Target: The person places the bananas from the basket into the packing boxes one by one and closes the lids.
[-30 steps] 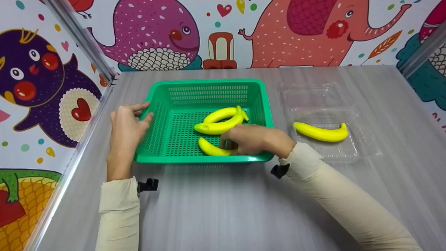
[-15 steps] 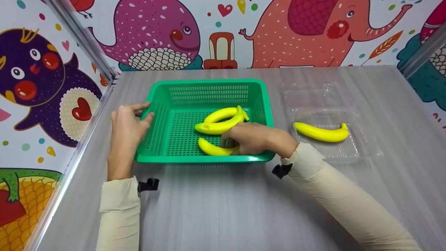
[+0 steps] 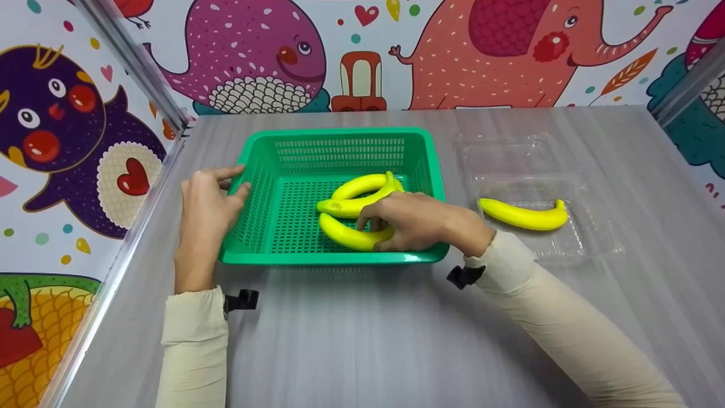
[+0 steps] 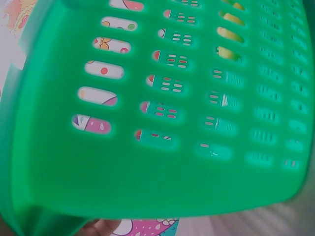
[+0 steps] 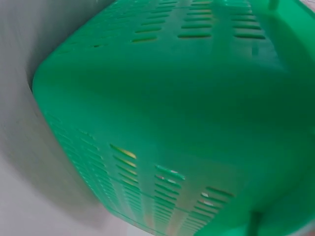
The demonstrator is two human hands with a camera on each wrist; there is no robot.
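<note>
Nearest us, low inside the green basket (image 3: 334, 259), is the front banana (image 3: 346, 233) — probably light, firm and smooth, so best held around its thick middle. Our right hand (image 3: 416, 221) arches over the right wall, pinching it towards its right end. Our left hand (image 3: 205, 204) grips the left rim — steadying, we think. Two more bananas (image 3: 354, 208) lie just beyond.

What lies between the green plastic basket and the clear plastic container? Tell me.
In the head view, a strip of grey tabletop, its near end crossed by the person's right wrist.
</note>
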